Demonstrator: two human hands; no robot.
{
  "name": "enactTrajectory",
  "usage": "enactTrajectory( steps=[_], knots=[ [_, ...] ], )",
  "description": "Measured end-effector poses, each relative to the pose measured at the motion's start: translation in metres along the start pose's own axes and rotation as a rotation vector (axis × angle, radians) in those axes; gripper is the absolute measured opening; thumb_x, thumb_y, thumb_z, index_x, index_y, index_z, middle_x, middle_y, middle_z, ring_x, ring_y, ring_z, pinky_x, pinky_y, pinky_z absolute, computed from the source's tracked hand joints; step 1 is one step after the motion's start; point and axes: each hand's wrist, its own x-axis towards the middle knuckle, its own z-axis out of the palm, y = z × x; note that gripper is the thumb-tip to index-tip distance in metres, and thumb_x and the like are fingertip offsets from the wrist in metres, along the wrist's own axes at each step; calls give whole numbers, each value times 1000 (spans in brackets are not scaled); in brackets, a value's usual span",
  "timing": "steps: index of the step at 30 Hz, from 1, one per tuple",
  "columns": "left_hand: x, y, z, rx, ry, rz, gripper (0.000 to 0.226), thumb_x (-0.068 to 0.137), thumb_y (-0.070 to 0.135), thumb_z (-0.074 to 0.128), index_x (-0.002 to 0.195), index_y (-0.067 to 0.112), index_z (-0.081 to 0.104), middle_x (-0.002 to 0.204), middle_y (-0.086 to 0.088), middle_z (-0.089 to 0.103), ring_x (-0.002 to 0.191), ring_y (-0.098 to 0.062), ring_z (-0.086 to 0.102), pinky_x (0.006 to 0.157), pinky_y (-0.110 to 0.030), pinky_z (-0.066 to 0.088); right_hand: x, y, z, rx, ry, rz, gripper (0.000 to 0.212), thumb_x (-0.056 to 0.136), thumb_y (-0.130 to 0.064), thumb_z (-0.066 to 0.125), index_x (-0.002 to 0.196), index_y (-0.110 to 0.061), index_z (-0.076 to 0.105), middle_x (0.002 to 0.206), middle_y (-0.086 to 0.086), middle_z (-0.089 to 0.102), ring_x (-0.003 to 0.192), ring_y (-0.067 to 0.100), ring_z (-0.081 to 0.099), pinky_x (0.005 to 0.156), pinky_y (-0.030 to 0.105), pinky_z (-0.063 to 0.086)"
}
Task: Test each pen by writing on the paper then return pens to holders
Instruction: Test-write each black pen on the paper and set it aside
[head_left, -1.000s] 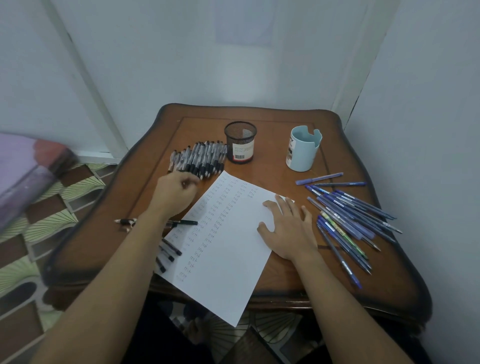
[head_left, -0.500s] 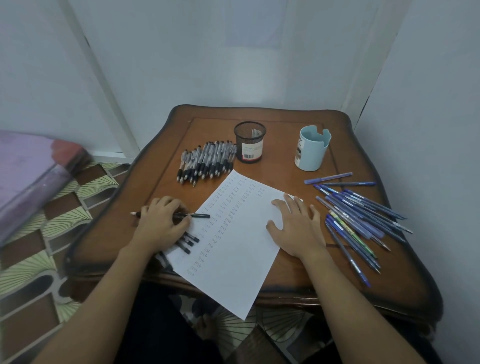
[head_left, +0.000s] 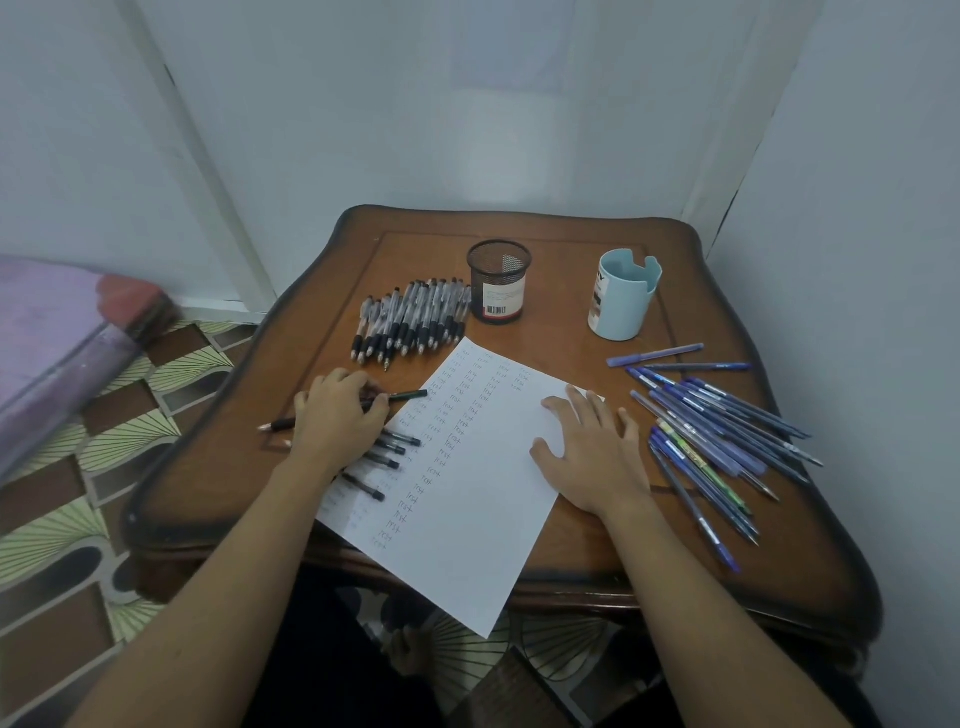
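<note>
Left of centre, the left hand (head_left: 337, 423) curls loosely over a thin, light, stiff black pen (head_left: 400, 397) (best pinched mid-barrel), while the right hand (head_left: 589, 452) lies flat, fingers spread, on the paper (head_left: 467, 499).

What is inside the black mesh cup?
The mesh cup looks empty: only mesh wall shows through its open top. Its floor is hidden by the near wall and label. The black pens lie beside it on the table.
</note>
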Motion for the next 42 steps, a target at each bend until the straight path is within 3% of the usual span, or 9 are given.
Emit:
enactTrajectory(
  steps=[7,13,19,21,23,29,34,38,42],
  knots=[
    [-17,6,-12,-20,-263,299,32,76,60,43,95,46,63,101,23,50,105,-3,41,93,-38,19,1,0,1,4,6,1,66,89,-66,26,150,-40,27,166,-5,15,153,19,9,121,53,5],
    [-23,12,-12,4,-274,286,3,89,39,66,87,40,67,103,25,50,111,-4,41,93,-38,18,2,1,0,0,5,1,60,95,-62,34,150,-40,26,166,-5,14,153,19,8,121,53,4],
    [-16,30,-18,-155,-173,289,10,102,25,53,109,26,59,114,16,56,119,-8,40,107,-41,31,1,1,1,-1,5,-5,61,94,-64,30,150,-41,25,166,-5,14,153,19,8,121,53,4],
    [-16,39,-21,-270,-108,284,10,104,25,46,113,23,51,109,9,61,106,-12,54,90,-34,48,1,1,1,-4,4,-4,59,95,-63,33,150,-41,25,166,-5,14,153,19,7,121,53,4],
    [-16,50,-23,-359,-38,287,13,106,26,42,115,18,47,101,4,61,91,-13,57,71,-25,46,2,1,1,-4,3,-3,59,96,-62,34,150,-41,25,166,-5,13,153,19,7,121,53,3],
    [-7,71,-17,-290,16,439,49,96,58,33,94,18,59,71,15,55,63,-3,53,58,-27,38,1,1,1,-2,-2,0,59,96,-62,34,150,-40,25,166,-4,13,154,19,6,121,53,2],
    [-5,83,-7,-350,87,406,36,84,40,49,117,27,46,91,22,63,71,-18,68,63,-41,56,3,1,2,-18,-2,8,64,90,-66,27,150,-42,25,166,-5,14,153,20,8,121,53,4],
    [5,91,2,-435,140,478,26,91,19,67,117,19,62,113,13,58,100,12,55,77,-7,47,3,2,3,-7,-1,0,64,91,-66,27,150,-41,25,166,-5,14,153,20,7,121,53,3],
    [15,101,17,-584,244,378,42,86,-14,51,105,13,77,109,6,61,91,4,57,67,-13,47,2,1,1,-2,-3,0,66,90,-66,26,151,-41,25,166,-5,13,154,20,6,121,53,3]
  ],
)
